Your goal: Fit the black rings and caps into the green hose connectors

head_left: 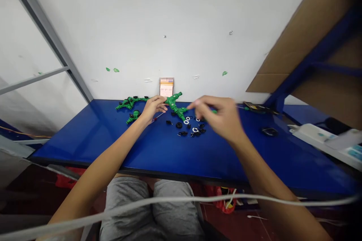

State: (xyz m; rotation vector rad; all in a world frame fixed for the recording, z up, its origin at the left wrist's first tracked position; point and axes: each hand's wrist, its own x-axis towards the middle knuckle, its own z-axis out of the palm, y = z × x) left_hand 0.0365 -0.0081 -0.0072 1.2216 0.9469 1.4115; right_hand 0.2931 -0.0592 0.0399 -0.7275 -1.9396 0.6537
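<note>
My left hand (154, 109) is closed on the left end of a green branched hose connector (175, 106), held above the table. To the right of that connector, my right hand (219, 115) is slightly blurred, one finger stretched toward a connector branch and nothing visible in its grip. Beneath lie loose parts: white rings (195, 130), a black round cap (178, 125) and small black pieces (183, 133). A screwdriver (158, 117) lies by my left fingers. More green connectors (128, 102) rest at the back left, with a smaller green connector (133, 116) nearer.
A phone (166, 87) showing a timer leans against the white wall (181, 26). On the right of the blue table (158, 154) are a dark oval object (269, 131) and a white power strip (319, 141). A blurred white cable (158, 200) crosses the foreground.
</note>
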